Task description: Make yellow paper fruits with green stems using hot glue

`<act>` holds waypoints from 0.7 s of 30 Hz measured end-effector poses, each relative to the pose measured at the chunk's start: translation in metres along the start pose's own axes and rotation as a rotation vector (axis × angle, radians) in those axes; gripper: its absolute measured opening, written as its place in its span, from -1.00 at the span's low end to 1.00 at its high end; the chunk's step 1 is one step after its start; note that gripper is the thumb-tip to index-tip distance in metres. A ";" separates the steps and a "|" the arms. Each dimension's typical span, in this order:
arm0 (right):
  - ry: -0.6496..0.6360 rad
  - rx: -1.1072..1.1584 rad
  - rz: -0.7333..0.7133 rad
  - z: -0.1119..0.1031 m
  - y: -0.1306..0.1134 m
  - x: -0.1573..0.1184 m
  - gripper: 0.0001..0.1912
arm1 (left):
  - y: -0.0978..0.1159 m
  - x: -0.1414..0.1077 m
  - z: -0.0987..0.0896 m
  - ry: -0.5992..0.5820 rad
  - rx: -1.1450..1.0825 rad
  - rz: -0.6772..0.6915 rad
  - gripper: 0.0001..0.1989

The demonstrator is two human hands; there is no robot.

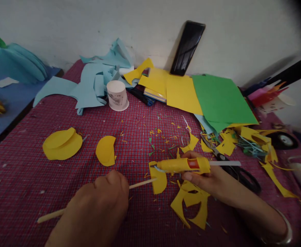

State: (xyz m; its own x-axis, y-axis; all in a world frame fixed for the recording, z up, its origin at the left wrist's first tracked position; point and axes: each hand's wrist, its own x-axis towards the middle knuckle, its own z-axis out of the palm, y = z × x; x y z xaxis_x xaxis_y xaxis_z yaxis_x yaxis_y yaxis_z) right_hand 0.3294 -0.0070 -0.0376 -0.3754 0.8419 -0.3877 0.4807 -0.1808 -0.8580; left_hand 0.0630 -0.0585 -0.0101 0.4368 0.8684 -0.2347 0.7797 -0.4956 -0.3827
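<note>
My left hand (99, 202) is closed around a thin wooden stick (51, 215). The stick's far tip touches or lies just over a yellow paper half-disc (159, 183) on the cloth. In my right hand (199, 178) is a yellow hot glue gun (182, 165), with a white glue stick (226, 163) poking out of its back end. Its nozzle is at the upper edge of the half-disc, close to the stick's tip. A folded yellow paper disc (105, 151) lies beyond my left hand, and a stack of yellow paper circles (62, 145) lies farther left.
Yellow paper offcuts (191, 202) and black-handled scissors (232, 171) surround my right forearm. At the back are a paper cup (117, 96), blue paper scraps (91, 85), green sheets (224, 99) and a phone (188, 48) leaning on the wall. A tape roll (281, 140) sits right.
</note>
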 end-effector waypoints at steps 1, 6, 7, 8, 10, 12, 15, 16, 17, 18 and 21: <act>-0.008 -0.023 -0.006 -0.001 0.000 -0.001 -0.70 | -0.001 0.000 0.000 0.000 -0.028 -0.008 -0.65; -0.047 -0.081 -0.021 -0.004 0.000 -0.003 -0.72 | -0.002 0.000 -0.002 -0.006 -0.094 -0.022 -0.65; -0.045 -0.073 -0.018 -0.004 0.000 -0.003 -0.71 | -0.001 -0.001 -0.003 -0.011 -0.070 -0.017 -0.65; -0.042 -0.064 -0.015 -0.004 -0.001 -0.003 -0.70 | 0.000 -0.002 -0.005 -0.014 -0.037 -0.008 -0.65; -0.036 -0.052 -0.020 -0.003 -0.002 -0.003 -0.68 | 0.003 -0.005 -0.008 -0.012 0.030 0.011 -0.66; -0.040 -0.054 -0.027 -0.002 -0.004 -0.002 -0.68 | 0.007 -0.009 -0.011 0.003 0.067 0.030 -0.68; -0.034 -0.061 -0.030 -0.001 -0.008 -0.002 -0.68 | 0.011 -0.013 -0.013 0.001 0.081 0.036 -0.71; -0.031 -0.060 -0.027 0.000 -0.008 -0.002 -0.68 | 0.011 -0.013 -0.013 -0.010 0.082 0.034 -0.71; -0.032 -0.056 -0.026 0.000 -0.009 -0.002 -0.67 | 0.012 -0.013 -0.013 -0.023 0.083 0.031 -0.71; -0.036 -0.051 -0.030 0.000 -0.008 -0.002 -0.67 | 0.011 -0.013 -0.013 -0.034 0.083 0.026 -0.70; -0.081 -0.041 -0.047 -0.001 -0.005 -0.005 -0.68 | 0.010 -0.012 -0.014 -0.045 0.093 0.014 -0.69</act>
State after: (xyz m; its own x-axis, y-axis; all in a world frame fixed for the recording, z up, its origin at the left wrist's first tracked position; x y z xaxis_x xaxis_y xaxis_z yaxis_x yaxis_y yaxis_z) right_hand 0.3297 -0.0092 -0.0306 -0.4604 0.8048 -0.3745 0.4925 -0.1194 -0.8621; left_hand 0.0720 -0.0737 0.0016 0.4253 0.8606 -0.2804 0.7273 -0.5093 -0.4601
